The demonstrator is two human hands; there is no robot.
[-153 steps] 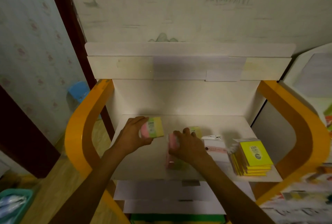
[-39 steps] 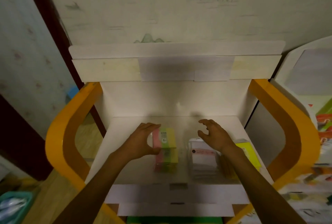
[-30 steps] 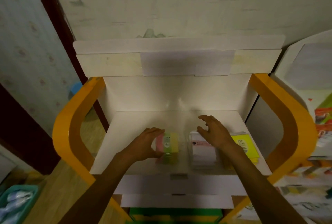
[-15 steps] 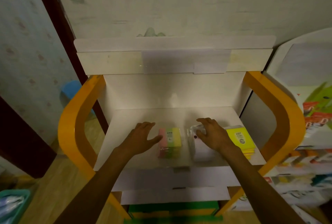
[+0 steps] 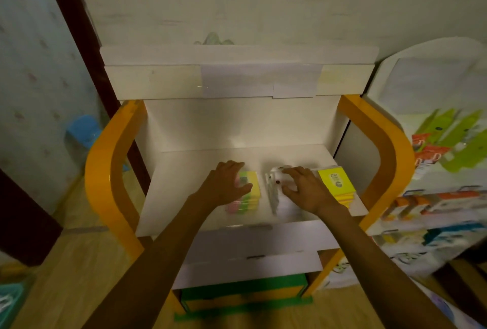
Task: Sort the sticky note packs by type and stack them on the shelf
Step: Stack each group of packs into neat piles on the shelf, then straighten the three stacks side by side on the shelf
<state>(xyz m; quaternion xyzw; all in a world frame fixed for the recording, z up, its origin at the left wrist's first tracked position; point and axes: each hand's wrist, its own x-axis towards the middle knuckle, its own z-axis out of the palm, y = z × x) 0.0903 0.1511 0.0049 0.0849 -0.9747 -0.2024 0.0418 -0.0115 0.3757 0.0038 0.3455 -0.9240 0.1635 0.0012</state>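
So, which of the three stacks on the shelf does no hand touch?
The plain yellow stack at the right end. The left hand rests on the pink-green-yellow stack, the right hand on the white stack.

Three stacks sit side by side on the white shelf (image 5: 184, 186): the pink-green-yellow striped stack (image 5: 249, 196) on the left, the white stack (image 5: 275, 192) in clear wrap in the middle, the yellow stack (image 5: 337, 186) at the right, label facing up.

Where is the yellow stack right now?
Head view: the yellow stack sits at the shelf's right end, just right of the right hand.
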